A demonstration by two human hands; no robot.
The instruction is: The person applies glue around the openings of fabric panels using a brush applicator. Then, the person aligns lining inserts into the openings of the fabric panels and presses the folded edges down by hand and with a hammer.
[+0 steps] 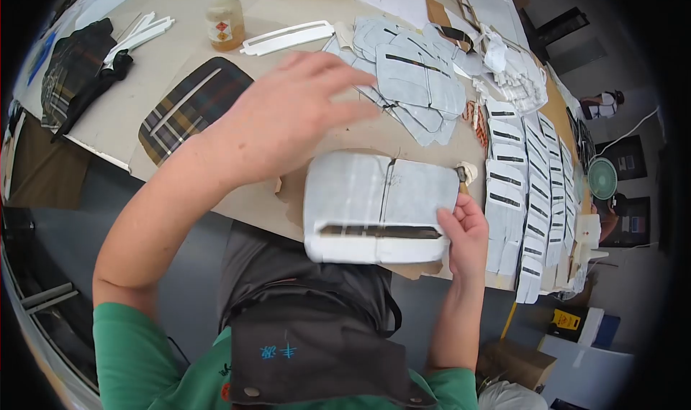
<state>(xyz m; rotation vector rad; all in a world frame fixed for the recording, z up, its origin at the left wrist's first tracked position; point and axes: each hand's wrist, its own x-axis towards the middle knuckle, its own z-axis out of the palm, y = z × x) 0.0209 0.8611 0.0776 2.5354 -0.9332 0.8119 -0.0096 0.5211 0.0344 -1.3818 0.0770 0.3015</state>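
Observation:
My right hand point(469, 230) pinches the right edge of a white-backed fabric panel point(345, 194), thumb on top. The panel has rounded corners, a thin dark line across its middle and a long slot near its lower edge, through which dark material shows. My left hand point(306, 104) is raised above the table, fingers apart, with nothing visible in it. Beneath that forearm lies a dark plaid panel point(191, 108) with a pale slot, partly covered. Beyond my left fingers is a loose pile of similar white-backed panels point(414, 72).
Overlapping rows of slotted panels point(529, 187) run along the table's right side. A bottle of amber liquid point(226, 25) and a white slotted template point(288, 37) stand toward the back. More plaid cloth point(75, 68) lies at left. Another person point(603, 104) is far right.

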